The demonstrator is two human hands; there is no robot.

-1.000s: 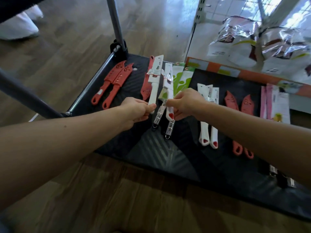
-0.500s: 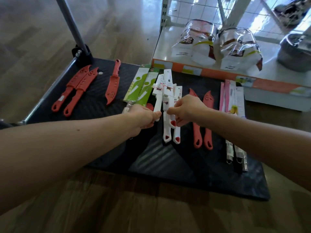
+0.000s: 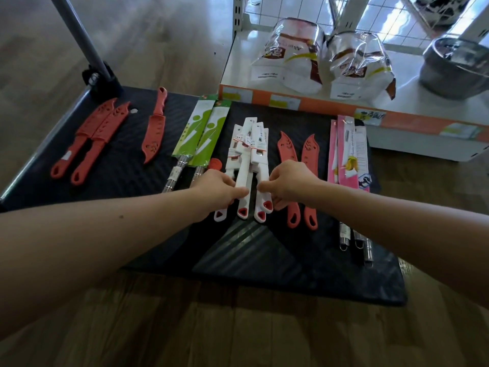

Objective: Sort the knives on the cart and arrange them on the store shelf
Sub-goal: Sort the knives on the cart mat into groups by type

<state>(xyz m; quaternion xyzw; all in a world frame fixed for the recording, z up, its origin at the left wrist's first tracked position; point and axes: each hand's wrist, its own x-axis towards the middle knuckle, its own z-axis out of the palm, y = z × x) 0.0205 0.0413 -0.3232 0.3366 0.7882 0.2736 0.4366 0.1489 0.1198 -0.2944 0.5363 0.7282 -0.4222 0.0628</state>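
Right, white knives (image 3: 247, 165) bunched mid-frame on cart (image 3: 264, 260), handles toward you. L hand (image 3: 219, 189) pinching handles from left, fingers curled shut; R hand (image 3: 288, 184) closed on rightmost handle. Square up handle ends w/ both hands, keep blades parallel, don't drag red pair (image 3: 299, 165) just right. Shelf (image 3: 238, 62) upper right, knives not there yet.

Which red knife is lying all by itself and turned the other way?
The lone red knife between the left red pair and the green packs. Its handle points away from the person; all the other red knives' handles point toward them.
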